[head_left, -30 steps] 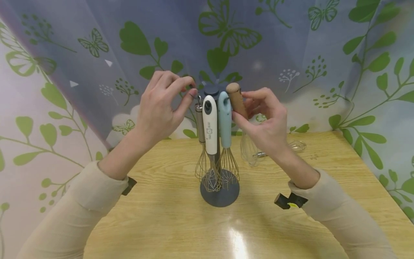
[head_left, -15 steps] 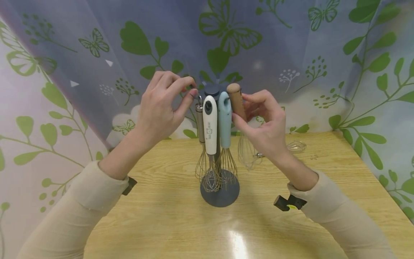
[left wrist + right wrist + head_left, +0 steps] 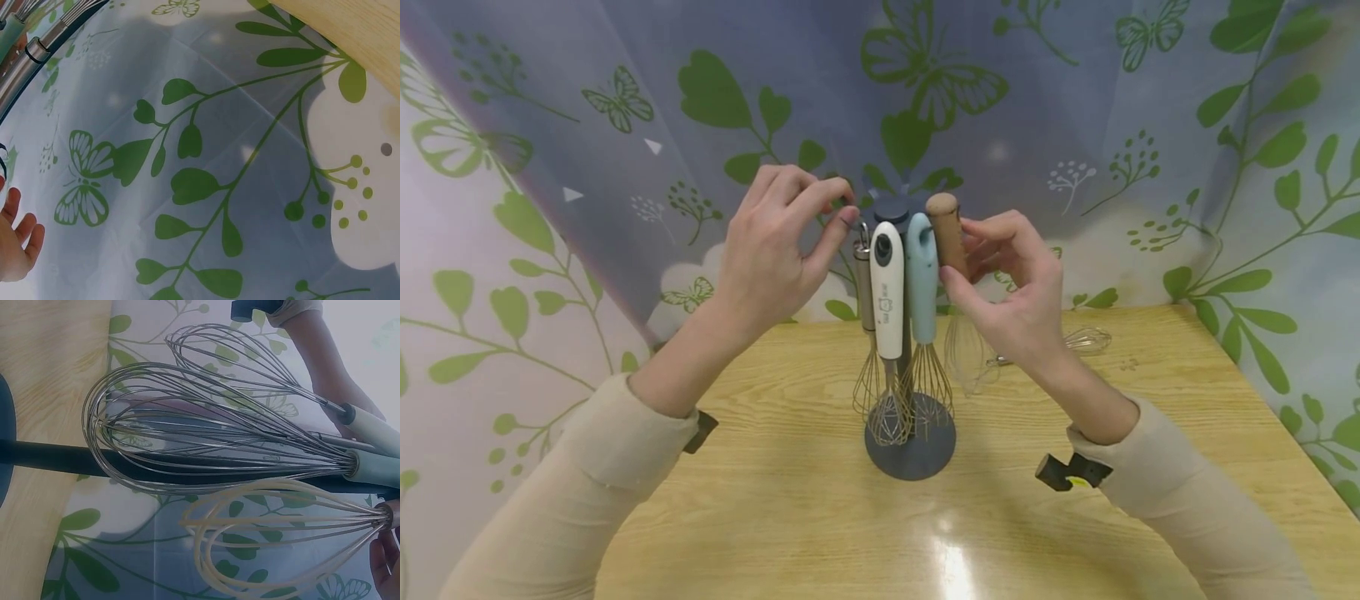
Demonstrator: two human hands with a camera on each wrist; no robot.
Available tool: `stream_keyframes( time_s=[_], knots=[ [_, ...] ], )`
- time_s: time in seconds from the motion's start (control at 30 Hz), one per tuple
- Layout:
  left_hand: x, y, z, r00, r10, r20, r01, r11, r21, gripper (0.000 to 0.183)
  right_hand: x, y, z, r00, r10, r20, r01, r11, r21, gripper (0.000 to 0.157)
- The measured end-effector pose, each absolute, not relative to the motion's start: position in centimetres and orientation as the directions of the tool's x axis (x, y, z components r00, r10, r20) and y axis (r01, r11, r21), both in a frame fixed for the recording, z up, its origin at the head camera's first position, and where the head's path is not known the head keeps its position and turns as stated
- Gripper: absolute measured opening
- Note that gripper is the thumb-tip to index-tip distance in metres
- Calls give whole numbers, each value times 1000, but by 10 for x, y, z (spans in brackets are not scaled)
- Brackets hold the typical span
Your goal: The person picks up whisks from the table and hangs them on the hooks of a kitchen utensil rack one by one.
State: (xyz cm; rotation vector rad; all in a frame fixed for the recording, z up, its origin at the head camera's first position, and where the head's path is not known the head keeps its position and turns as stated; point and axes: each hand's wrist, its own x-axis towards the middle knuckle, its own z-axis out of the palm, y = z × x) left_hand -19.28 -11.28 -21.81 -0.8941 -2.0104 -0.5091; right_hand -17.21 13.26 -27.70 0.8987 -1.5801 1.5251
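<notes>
My right hand (image 3: pixel 1011 279) pinches the wooden handle (image 3: pixel 949 237) of a whisk at the right side of a dark grey whisk stand (image 3: pixel 912 462). Its pale wire loops (image 3: pixel 250 534) hang below, partly behind the fingers in the head view. On the left, thumb and index finger of my left hand (image 3: pixel 778 242) pinch a thin dark hook (image 3: pixel 4 159) near the stand's top. Between the hands hang a steel-handled whisk (image 3: pixel 864 287), a white-handled whisk (image 3: pixel 889 292) and a light blue-handled whisk (image 3: pixel 921 283).
Another wire whisk (image 3: pixel 1088 339) lies on the wooden table (image 3: pixel 775 517) behind my right forearm, partly hidden. A patterned curtain (image 3: pixel 1037 108) of leaves and butterflies rises along the table's back.
The wire end of the wooden-handled whisk has swung left toward the stand, and my right hand has shifted slightly. My left hand stays in place.
</notes>
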Motion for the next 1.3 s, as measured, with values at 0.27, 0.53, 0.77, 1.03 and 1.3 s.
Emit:
stream_keyframes(
  time_s=[0.27,0.53,0.77,1.03,1.3],
  knots=[
    [-193,-113,-219,-381,403,832,747,664,21,23,-171,131,-278,-481,14,877,-876,37,-481,32],
    [-192,-113,-219,-368,405,837,747,665,7,23,-169,131,-279,-485,13,874,-873,46,-485,33],
    [-193,-114,-219,-368,409,835,746,666,3,23,-167,129,-280,-487,17,873,-872,45,-487,35],
    [-192,-114,-216,-360,415,836,749,663,-6,25,-167,130,-279,-483,3,876,-873,73,-482,37],
    [-192,-114,-212,-372,436,820,780,625,22,28,-169,133,-277,-480,-14,877,-874,93,-477,38]
  ],
)
